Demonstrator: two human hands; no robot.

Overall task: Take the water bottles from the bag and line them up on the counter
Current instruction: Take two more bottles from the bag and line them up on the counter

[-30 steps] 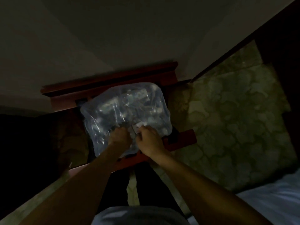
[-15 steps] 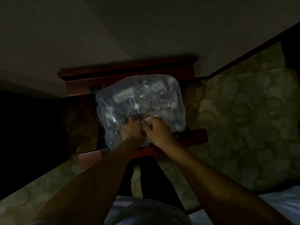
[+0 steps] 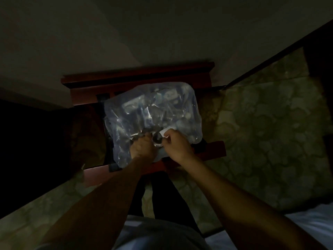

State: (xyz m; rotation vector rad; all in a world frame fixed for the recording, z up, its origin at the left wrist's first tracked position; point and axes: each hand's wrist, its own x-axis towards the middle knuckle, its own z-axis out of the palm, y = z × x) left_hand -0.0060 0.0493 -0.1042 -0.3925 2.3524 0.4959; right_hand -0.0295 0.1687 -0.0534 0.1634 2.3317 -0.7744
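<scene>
A clear plastic bag (image 3: 153,112) full of water bottles lies on a red wooden rack (image 3: 137,76) in a dim room. The bottles inside show only as pale shapes and glints. My left hand (image 3: 143,147) grips the bag's plastic at its near edge. My right hand (image 3: 175,146) pinches the plastic beside it, and a small white tag (image 3: 164,132) sticks up at its fingertips. Between the two hands the plastic is pulled apart into a small dark hole (image 3: 157,140).
The rack's near red rail (image 3: 212,150) runs under my wrists. Patterned green carpet (image 3: 270,134) spreads to the right and below. A pale wall (image 3: 162,33) rises behind the rack. A white bed corner (image 3: 313,224) sits at the lower right.
My two hands have moved slightly apart, stretching the plastic open between them. The view has shifted so the bag sits more central.
</scene>
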